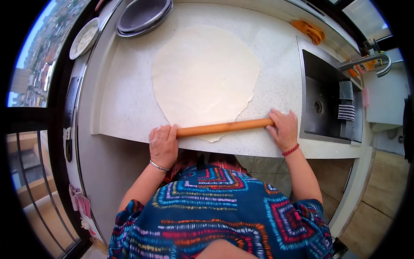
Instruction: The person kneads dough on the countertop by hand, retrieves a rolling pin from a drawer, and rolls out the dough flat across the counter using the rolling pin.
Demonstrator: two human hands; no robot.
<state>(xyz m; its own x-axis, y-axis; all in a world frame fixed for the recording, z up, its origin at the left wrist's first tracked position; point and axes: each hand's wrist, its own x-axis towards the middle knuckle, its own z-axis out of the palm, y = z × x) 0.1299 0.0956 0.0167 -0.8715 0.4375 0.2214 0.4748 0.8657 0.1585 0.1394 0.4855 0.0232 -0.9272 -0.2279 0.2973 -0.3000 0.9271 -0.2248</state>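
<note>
Head view: we see white stuff [88, 36] in a white bowl [76, 55], stacked gray bowls [144, 15] and a striped cloth [346, 112] at the sink [315, 80]. Our wide, thin, pale dough [205, 77] lies flat on the table [278, 82]. Our left grip [164, 140] and right grip [283, 129] hold the rolling pin [224, 127].

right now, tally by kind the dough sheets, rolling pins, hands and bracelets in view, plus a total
Dough sheet: 1
Rolling pin: 1
Hands: 2 (left hand, right hand)
Bracelets: 2 (silver bracelet, red bracelet)
Total: 6
</note>
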